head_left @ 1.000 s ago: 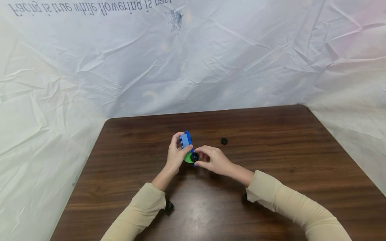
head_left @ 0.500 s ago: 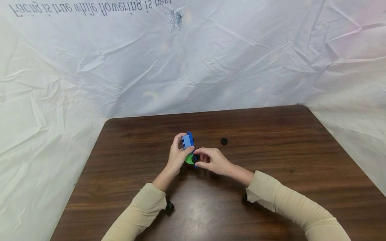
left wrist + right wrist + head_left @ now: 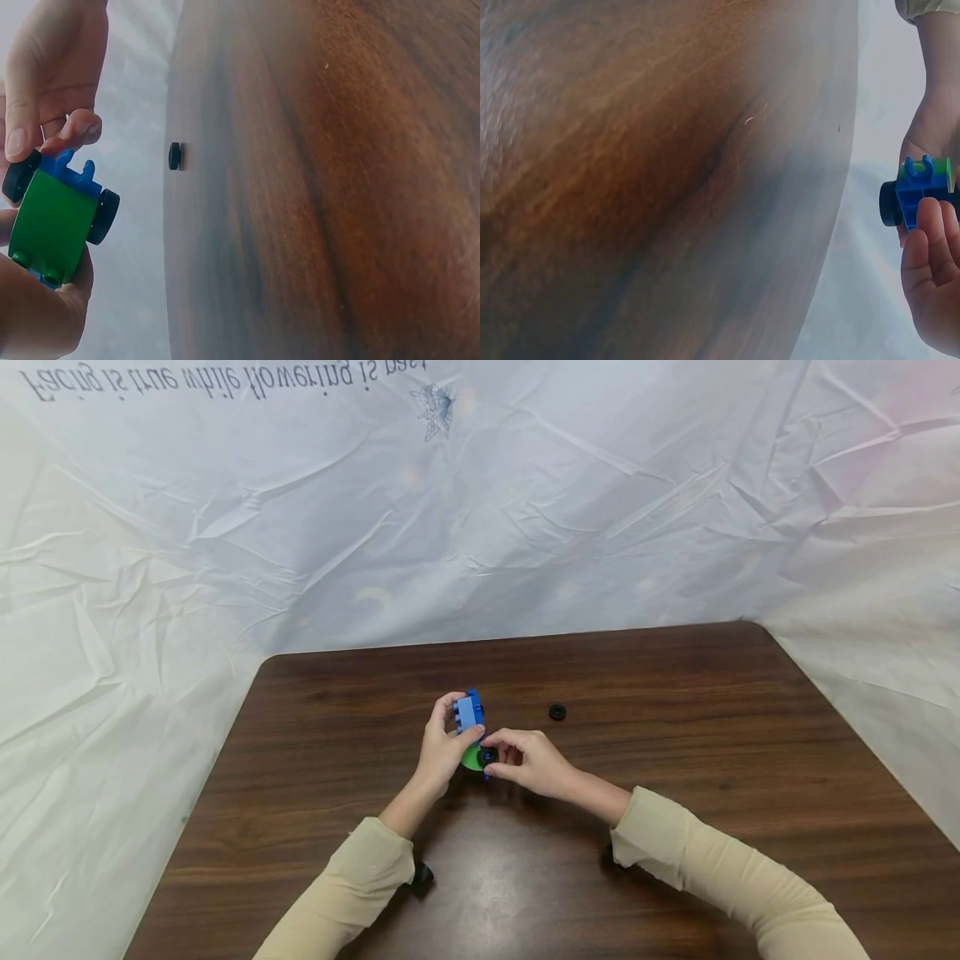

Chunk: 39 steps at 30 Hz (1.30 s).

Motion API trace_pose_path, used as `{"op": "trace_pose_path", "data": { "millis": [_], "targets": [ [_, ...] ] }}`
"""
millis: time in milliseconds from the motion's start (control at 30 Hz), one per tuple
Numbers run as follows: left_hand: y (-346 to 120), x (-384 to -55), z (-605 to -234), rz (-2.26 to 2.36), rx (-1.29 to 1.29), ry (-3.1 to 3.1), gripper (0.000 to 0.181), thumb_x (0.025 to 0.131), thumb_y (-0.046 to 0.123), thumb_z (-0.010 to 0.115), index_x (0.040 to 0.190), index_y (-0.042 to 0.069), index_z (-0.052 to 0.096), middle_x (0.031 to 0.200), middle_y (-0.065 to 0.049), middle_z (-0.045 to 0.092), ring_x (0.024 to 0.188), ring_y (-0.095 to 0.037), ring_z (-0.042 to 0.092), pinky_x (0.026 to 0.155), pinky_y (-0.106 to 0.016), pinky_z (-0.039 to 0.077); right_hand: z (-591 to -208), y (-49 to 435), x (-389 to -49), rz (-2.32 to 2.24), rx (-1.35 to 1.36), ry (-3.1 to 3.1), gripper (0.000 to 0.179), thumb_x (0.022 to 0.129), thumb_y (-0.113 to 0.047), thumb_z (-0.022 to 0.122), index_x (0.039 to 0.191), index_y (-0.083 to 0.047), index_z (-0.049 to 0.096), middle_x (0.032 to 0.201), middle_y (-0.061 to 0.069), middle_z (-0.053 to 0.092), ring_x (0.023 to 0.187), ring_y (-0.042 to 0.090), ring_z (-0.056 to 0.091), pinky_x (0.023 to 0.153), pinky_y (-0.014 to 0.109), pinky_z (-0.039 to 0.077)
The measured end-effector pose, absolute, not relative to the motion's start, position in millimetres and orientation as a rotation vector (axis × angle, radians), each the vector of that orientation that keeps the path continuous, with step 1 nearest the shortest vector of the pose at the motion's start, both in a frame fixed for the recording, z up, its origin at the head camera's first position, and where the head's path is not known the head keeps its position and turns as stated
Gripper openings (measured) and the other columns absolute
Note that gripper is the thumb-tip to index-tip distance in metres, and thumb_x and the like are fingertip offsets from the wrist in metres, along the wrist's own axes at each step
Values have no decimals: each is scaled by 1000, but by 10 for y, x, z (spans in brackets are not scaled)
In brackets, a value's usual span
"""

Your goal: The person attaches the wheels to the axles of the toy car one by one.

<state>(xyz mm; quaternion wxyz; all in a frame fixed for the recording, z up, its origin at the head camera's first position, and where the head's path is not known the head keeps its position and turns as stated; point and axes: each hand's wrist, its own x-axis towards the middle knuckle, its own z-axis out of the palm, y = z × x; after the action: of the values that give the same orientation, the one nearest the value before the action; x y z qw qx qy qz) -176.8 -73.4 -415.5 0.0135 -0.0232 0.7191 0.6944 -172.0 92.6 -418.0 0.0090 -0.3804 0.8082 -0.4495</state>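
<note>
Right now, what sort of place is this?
Likely a makeshift booth: wrinkled cloth hangs along three sides of a wooden table, where the left hand and right hand hold a wheeled toy.

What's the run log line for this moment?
left hand: holds blue-green toy | right hand: pinches black wheel at toy's side | loose wheel: on table, beyond hands
</note>
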Motion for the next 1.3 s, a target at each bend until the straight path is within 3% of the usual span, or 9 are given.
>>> {"op": "trace_pose_path", "data": {
  "millis": [1300],
  "targets": [
    [-729, -1747, -4193, 2200, -191, 2322, 47, 79, 4, 61, 121, 17, 42, 121, -10, 46, 103, -26, 50, 81, -37, 47, -4257, 827, -1730, -1516, -1032, 2562, 29, 76, -15, 68, 100, -1, 64, 71, 6, 61, 58, 6, 51, 54, 20, 46]
  ]
}}
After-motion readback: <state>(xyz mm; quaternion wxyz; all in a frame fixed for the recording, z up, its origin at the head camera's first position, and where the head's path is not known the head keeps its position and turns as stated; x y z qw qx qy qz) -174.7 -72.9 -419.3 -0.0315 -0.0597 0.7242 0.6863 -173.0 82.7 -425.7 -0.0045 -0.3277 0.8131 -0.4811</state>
